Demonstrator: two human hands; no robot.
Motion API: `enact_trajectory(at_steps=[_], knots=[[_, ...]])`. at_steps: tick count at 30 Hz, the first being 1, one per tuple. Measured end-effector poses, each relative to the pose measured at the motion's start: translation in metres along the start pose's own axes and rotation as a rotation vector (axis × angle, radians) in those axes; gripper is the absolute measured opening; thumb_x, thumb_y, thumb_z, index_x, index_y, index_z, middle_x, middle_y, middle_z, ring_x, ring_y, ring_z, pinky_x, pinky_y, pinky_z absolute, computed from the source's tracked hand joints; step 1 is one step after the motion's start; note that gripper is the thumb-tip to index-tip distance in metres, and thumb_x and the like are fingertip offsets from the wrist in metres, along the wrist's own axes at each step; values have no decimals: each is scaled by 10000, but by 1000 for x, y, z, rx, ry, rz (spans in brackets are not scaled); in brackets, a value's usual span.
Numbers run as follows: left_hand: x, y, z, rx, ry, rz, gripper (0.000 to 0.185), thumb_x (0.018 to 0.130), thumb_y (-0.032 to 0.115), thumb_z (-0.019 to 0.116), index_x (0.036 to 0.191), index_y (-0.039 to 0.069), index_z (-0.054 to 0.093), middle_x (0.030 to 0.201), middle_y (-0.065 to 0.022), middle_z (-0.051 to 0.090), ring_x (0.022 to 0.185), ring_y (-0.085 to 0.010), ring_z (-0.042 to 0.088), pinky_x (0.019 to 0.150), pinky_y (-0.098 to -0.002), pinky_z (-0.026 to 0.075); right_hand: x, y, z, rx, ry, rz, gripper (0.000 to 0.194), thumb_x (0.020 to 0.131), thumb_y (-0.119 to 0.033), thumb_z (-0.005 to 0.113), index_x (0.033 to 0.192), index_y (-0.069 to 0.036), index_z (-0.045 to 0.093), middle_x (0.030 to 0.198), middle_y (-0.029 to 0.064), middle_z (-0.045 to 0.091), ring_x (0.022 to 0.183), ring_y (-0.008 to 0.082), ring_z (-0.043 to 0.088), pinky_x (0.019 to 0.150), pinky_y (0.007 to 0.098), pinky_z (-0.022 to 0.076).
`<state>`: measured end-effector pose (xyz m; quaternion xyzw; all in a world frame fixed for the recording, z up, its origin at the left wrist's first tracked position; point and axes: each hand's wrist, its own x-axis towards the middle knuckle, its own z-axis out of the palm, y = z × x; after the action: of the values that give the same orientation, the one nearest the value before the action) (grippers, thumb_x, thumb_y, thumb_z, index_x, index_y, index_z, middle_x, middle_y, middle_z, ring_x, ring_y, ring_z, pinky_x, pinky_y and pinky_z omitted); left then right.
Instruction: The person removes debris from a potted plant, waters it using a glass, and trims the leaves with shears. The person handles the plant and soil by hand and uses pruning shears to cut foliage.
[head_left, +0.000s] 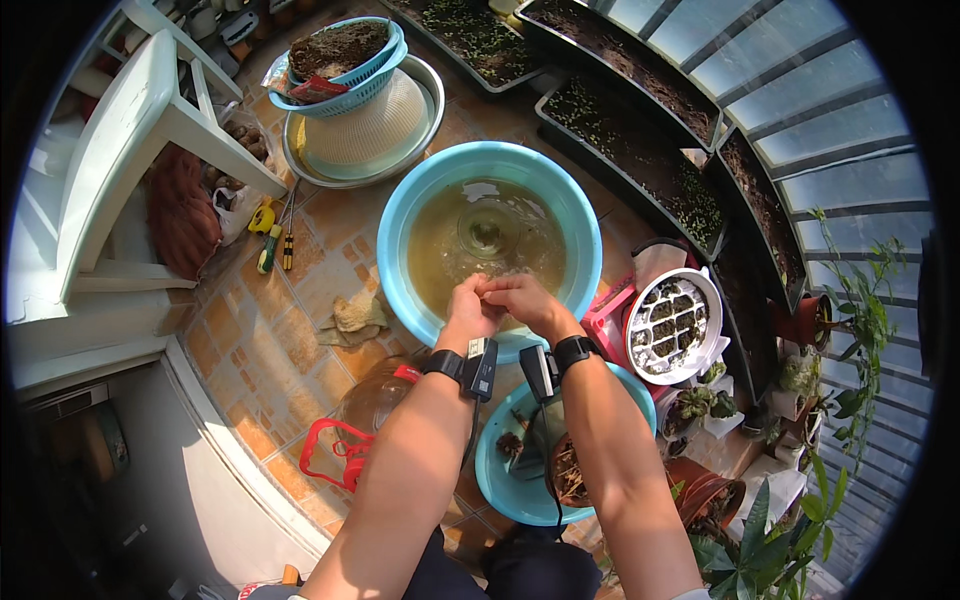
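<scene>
A large light-blue plastic basin (394, 247) of murky, yellowish-brown water (435, 232) stands on the floor before me. Over its near side my left hand (472, 309) and my right hand (527, 304) meet, the fingers bent and touching at the tips. Whether anything small is between them is hidden. Just beyond the fingertips, a round, clear dish-like thing (489, 231) shows in the water, with ripples around it. Both wrists wear black straps carrying small devices, with cables running back towards me.
A second blue basin (491, 487) holding a pot lies under my forearms. Left are a clear jug with a red handle (319, 450), a cloth (356, 319) and screwdrivers (289, 251). A seedling tray (671, 322) and long soil planters (630, 157) line the right; stacked colanders (337, 101) stand beyond.
</scene>
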<state>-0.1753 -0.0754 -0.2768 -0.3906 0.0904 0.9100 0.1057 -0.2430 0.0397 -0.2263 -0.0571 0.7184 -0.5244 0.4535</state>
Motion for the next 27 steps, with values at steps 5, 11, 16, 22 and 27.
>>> enact_trajectory(at_steps=[5,11,16,22,27], knots=[[-23,-12,31,118,106,160,379,1078,289,505,1325,6,558,1296,-160,646,1203,-290,620,1045,-435,505,-7,-19,-3,-419,264,23,390,869,-220,702,1181,12,729,1050,231,750,1005,286,733,917,376,549],[-39,2,49,154,252,50,770,1070,585,420,1627,76,268,1507,-194,493,1346,-333,505,1152,-509,360,-17,-15,14,-517,654,35,544,874,-165,627,1392,-2,616,1274,321,669,1260,436,624,1088,493,482],[-56,2,66,508,198,30,815,1027,596,501,1621,79,291,1483,-159,490,1142,-267,542,1019,-434,406,-46,-54,7,-386,334,97,534,825,-172,647,1337,-25,670,1306,296,666,1289,403,617,1082,449,495],[-123,19,138,1149,73,499,295,995,336,657,1186,120,726,890,16,662,657,-100,537,562,-250,400,-125,-166,-12,-845,552,11,328,792,-265,710,1076,-131,801,1120,178,756,1082,380,707,931,437,580],[-236,-9,217,1231,-476,446,243,1036,264,597,1142,85,723,964,2,750,848,-88,702,805,-253,543,-256,-217,-35,-1061,686,-327,320,750,-298,746,940,-47,798,888,200,758,865,352,744,780,403,606]])
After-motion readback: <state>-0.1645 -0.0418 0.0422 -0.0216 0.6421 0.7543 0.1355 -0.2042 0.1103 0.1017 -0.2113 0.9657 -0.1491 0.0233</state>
